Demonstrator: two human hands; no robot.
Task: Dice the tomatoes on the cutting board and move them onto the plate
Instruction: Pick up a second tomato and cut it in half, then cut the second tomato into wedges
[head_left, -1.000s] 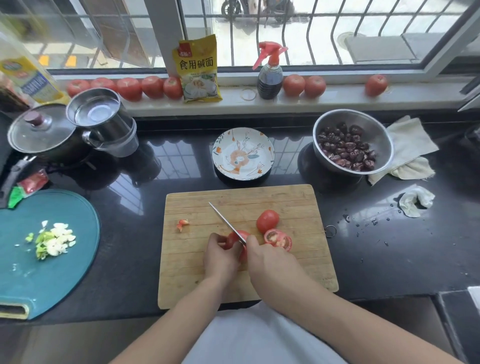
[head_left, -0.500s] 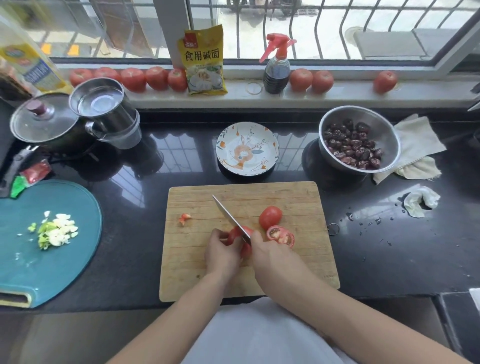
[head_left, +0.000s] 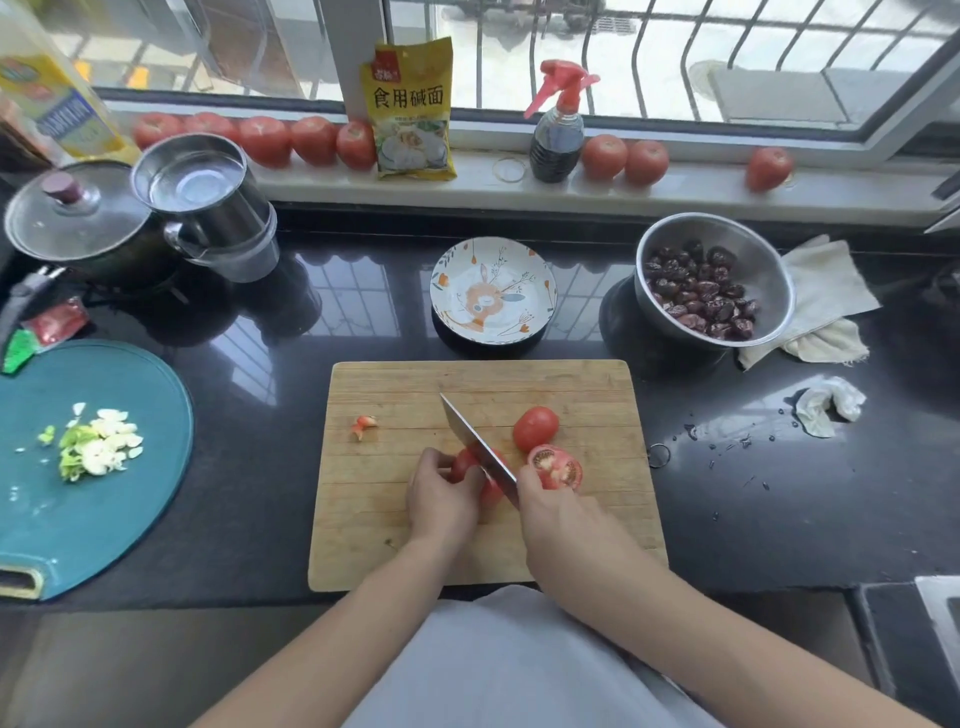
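A wooden cutting board (head_left: 571, 384) lies in front of me on the black counter. My left hand (head_left: 441, 501) holds a tomato piece (head_left: 462, 465) down on it with curled fingers. My right hand (head_left: 566, 525) grips a knife (head_left: 475, 444) whose blade crosses that piece, tip pointing up-left. To the right lie a tomato half (head_left: 536, 427) with its skin up and another half (head_left: 556, 467) with its cut face up. A small tomato scrap (head_left: 364, 425) sits at the board's left. The rabbit-pattern plate (head_left: 493, 291) stands just behind the board.
A steel bowl of dark dates (head_left: 714, 283) and cloths (head_left: 826, 296) are at the right. A teal board with chopped greens (head_left: 93, 441) lies left, behind it a lidded pot (head_left: 72, 213) and steel cups (head_left: 202, 192). Whole tomatoes (head_left: 311, 139), a yellow packet (head_left: 413, 109) and a spray bottle (head_left: 558, 124) line the sill.
The knife blade has come lower and flatter across the tomato piece under my left hand. The camera has tipped slightly, shifting the scene. The other tomato halves have not moved.
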